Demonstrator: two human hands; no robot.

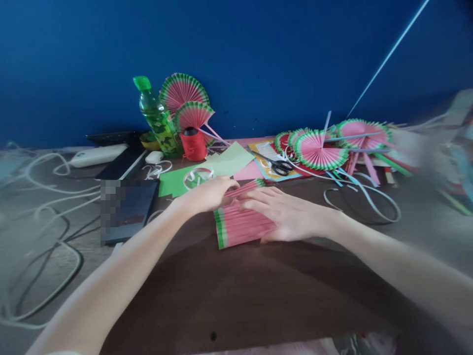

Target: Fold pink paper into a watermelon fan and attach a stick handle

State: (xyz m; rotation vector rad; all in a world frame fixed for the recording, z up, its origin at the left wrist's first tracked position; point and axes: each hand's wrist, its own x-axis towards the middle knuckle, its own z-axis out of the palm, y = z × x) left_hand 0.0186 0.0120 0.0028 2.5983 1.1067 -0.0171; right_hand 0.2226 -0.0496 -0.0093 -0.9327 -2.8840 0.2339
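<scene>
Paper (236,231), pink with green edges, lies pleated under the right hand (288,212), its fingers loosely spread; left hand (212,191) curls at the far folds — whether pinching is unclear; likely light, springy, easily creased — best held along stacked pleats, between left fingertips.

dim light | soft shadows on tabletop (229,296) | left and right edges smeared | pixelated block over dark device (135,212)

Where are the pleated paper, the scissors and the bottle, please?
Pleated paper (242,228), head view: its pink middle.
Scissors (275,164), head view: where the handles meet.
Bottle (161,125), head view: its patterned label.
</scene>
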